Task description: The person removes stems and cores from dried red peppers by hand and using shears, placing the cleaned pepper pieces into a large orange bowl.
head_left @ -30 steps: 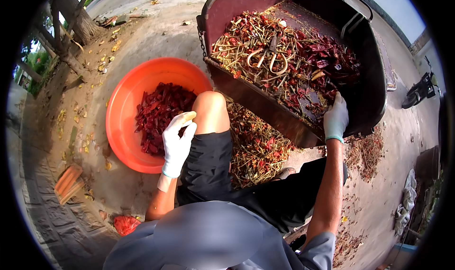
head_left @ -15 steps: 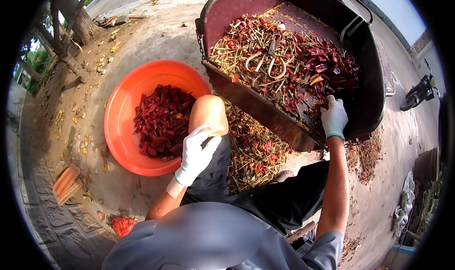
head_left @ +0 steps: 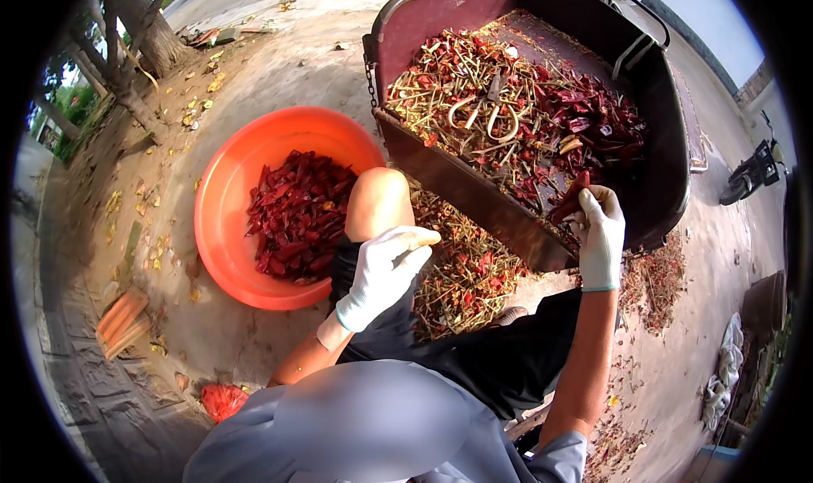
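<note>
My right hand (head_left: pixel 602 235), in a white glove, is closed on a dried red chili pepper (head_left: pixel 569 202) just above the near edge of the maroon cart bed (head_left: pixel 483 191). Beyond it, a heap of dark red dried chilies (head_left: pixel 605 114) lies in the bed. Snips with pale looped handles (head_left: pixel 494 102) rest on the stems and chili scraps (head_left: pixel 440 85) there. My left hand (head_left: pixel 383 275), also gloved, hovers over my thigh by the knee. Its thumb and forefinger are apart, nothing visible between them. Left of the knee stands an orange basin (head_left: pixel 222 254) with dark red chili pieces (head_left: pixel 296 216) inside.
A pile of stems and scraps (head_left: pixel 466 271) covers the ground between my legs and below the cart. At left lie orange bricks (head_left: pixel 123 320) and a red plastic bag (head_left: pixel 223 402). Trees (head_left: pixel 148 25) stand far left, a motorbike (head_left: pixel 752 171) far right.
My right hand has come up and back from the chili heap, a chili now showing in its fingers. The left hand has shifted slightly right. The whole view has moved a little.
</note>
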Demonstrator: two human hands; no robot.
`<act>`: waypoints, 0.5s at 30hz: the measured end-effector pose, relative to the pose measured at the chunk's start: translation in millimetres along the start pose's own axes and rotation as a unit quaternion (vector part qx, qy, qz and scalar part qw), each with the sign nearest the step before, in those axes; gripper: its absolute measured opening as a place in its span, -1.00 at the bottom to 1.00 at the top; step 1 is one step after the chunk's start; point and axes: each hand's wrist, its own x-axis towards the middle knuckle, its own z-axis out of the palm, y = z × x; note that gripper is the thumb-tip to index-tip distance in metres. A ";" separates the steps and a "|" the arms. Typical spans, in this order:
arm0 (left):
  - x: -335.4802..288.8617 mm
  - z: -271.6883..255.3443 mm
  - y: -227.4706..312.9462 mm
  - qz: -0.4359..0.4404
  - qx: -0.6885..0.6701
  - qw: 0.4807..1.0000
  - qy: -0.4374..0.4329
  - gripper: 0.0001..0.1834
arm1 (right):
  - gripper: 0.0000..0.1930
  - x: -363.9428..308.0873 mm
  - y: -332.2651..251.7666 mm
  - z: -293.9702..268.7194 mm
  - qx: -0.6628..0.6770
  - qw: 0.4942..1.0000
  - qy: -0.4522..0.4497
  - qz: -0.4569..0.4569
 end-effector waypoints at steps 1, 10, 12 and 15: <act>3.8 5.0 7.3 -0.002 -0.013 1.000 -0.004 -0.78 | -0.88 -16.5 3.4 10.6 0.103 0.993 -0.030 0.053; 16.8 18.6 23.5 0.278 0.164 0.937 -0.129 -0.56 | -0.84 -120.8 38.7 50.6 0.254 0.896 -0.232 0.280; 10.2 14.8 19.7 0.284 0.177 0.934 -0.127 -0.60 | -0.84 -122.9 37.2 52.7 0.243 0.897 -0.227 0.291; 4.7 9.7 12.6 0.286 0.206 0.932 -0.087 -0.72 | -0.86 -122.4 35.1 50.2 0.247 0.906 -0.175 0.297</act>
